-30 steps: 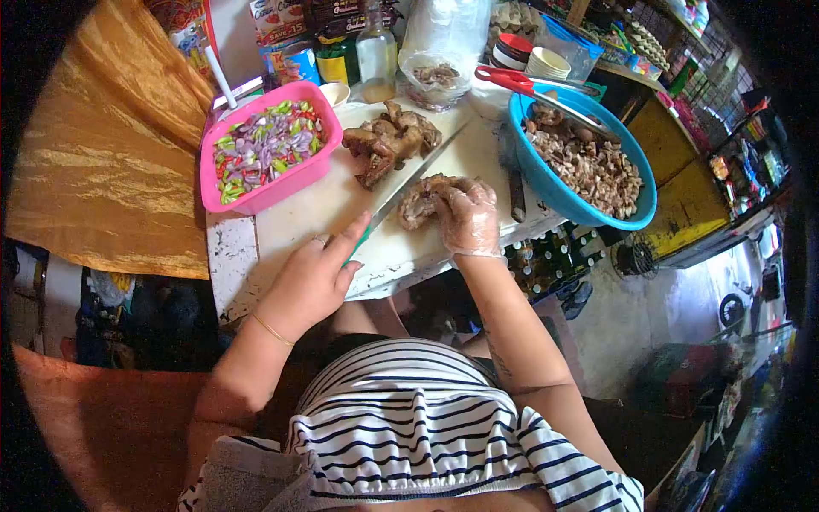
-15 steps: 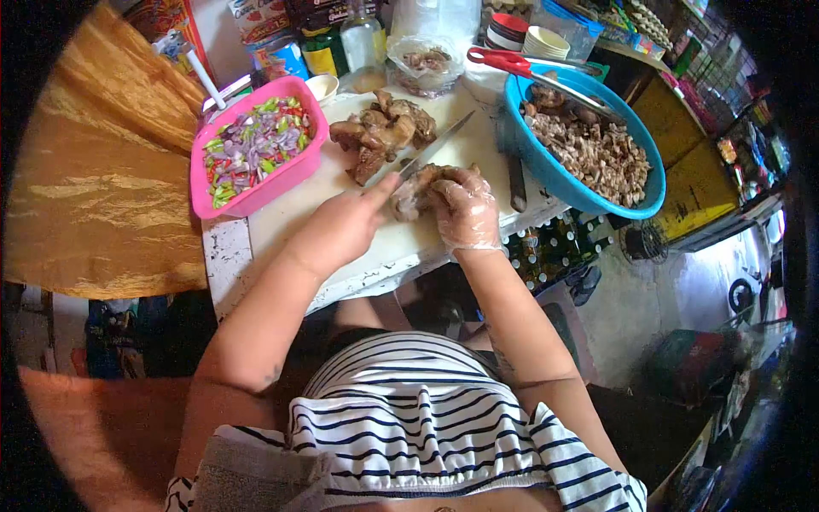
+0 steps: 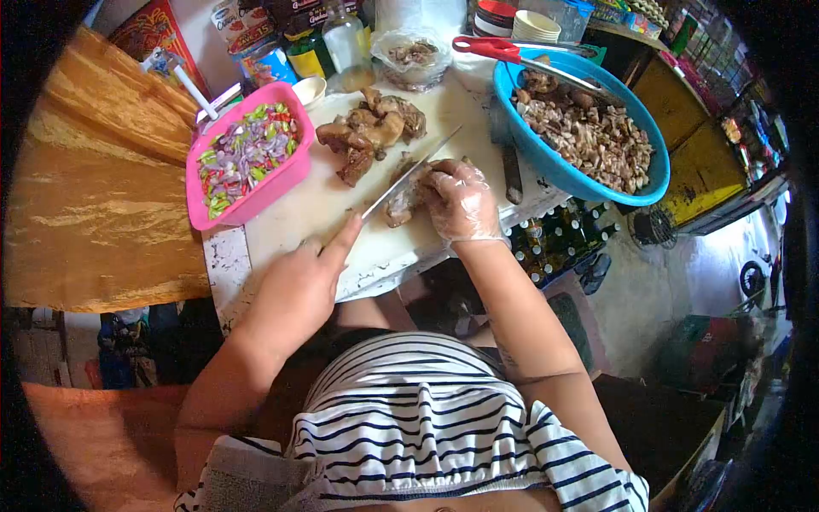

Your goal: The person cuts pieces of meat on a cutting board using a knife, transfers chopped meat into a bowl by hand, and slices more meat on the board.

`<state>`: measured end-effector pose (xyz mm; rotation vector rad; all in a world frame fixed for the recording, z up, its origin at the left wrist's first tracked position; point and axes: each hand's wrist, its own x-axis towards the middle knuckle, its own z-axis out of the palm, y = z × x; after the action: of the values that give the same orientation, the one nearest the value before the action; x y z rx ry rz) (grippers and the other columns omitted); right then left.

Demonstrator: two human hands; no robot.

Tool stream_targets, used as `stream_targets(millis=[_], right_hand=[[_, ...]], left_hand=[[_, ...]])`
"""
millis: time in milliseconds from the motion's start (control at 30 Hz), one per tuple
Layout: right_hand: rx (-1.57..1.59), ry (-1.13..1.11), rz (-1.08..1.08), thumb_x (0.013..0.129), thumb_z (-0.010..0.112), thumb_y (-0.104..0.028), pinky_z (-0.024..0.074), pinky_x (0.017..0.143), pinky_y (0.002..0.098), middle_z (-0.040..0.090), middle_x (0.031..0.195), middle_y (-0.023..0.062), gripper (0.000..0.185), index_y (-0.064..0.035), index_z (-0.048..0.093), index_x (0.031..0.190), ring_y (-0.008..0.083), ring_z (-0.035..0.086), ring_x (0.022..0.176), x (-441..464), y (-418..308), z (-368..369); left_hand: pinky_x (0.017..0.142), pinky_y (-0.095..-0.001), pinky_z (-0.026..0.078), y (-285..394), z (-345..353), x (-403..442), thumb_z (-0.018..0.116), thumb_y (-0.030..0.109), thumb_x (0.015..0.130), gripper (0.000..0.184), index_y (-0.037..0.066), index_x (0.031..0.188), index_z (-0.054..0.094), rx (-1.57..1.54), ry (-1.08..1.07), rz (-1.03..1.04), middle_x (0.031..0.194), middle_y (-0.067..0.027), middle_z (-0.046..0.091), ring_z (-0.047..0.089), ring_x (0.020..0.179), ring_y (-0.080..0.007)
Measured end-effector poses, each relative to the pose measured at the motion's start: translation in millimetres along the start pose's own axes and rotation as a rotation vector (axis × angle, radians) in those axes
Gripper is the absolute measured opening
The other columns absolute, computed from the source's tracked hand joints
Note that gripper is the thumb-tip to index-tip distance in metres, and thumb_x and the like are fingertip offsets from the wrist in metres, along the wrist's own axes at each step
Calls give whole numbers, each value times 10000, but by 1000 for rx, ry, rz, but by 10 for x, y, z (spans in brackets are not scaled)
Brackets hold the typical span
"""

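My left hand [image 3: 307,273], bare, is closed round the handle of a knife [image 3: 411,172], its index finger along the top. The blade slants up and right, against the left side of a piece of meat [image 3: 401,205] on the white cutting board [image 3: 290,205]. In a clear plastic glove, my right hand [image 3: 465,203] presses its curled fingers on that piece and hides part of it. Just behind the blade lies a larger chunk of cooked meat [image 3: 371,132]. A dark-handled utensil [image 3: 512,175] rests to the right of my gloved hand.
A pink tub [image 3: 294,171] of chopped onions and peppers stands left. At right is a blue basin [image 3: 657,183] of chopped meat, with red-handled tongs [image 3: 486,48] across its rim. Behind are a glass bottle [image 3: 345,51], a bagged bowl [image 3: 414,58] and stacked bowls [image 3: 536,27].
My left hand went forward with the knife towards the meat, then drew back. My right hand stays on the piece. The whole view has shifted slightly.
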<state>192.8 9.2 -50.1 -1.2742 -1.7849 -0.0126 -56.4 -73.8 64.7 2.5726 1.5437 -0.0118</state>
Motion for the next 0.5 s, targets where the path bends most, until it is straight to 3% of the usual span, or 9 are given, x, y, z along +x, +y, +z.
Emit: stream_targets(millis=[100, 233, 300, 367, 500], right_hand=[[51, 13, -23, 769, 776, -130, 549, 837, 441, 724, 1000, 112, 161, -95, 765, 925, 355, 675, 913, 10, 48, -17], [39, -23, 23, 733, 721, -105, 555, 854, 453, 710, 1079, 93, 212, -173, 762, 929, 340, 673, 968, 5, 62, 35], [33, -22, 8, 730, 727, -108, 555, 858, 451, 711, 1081, 95, 230, -173, 768, 946, 339, 674, 973, -14, 74, 48], [22, -22, 0, 731, 730, -113, 554, 862, 449, 712, 1082, 97, 243, -173, 772, 963, 339, 675, 979, -47, 74, 33], [47, -15, -30, 772, 750, -139, 547, 848, 454, 718, 1030, 111, 170, -137, 773, 941, 354, 677, 939, -43, 104, 10]], left_hand=[[781, -524, 519, 30, -165, -112, 605, 87, 943, 683, 159, 1574, 353, 83, -168, -97, 1007, -258, 645, 638, 873, -450], [768, -533, 521, -86, 132, 254, 595, 100, 948, 668, 154, 1570, 358, 2, -54, -34, 1013, -270, 646, 646, 853, -458], [782, -534, 521, -144, 370, 590, 585, 99, 951, 661, 149, 1569, 355, -84, 70, 56, 1012, -277, 646, 648, 866, -459], [816, -528, 517, -95, 318, 917, 592, 92, 943, 668, 143, 1566, 359, -116, 16, 36, 1006, -277, 648, 644, 907, -455], [867, -516, 505, -176, 293, 925, 608, 85, 931, 671, 135, 1558, 373, -186, 126, 94, 986, -269, 652, 630, 960, -452]])
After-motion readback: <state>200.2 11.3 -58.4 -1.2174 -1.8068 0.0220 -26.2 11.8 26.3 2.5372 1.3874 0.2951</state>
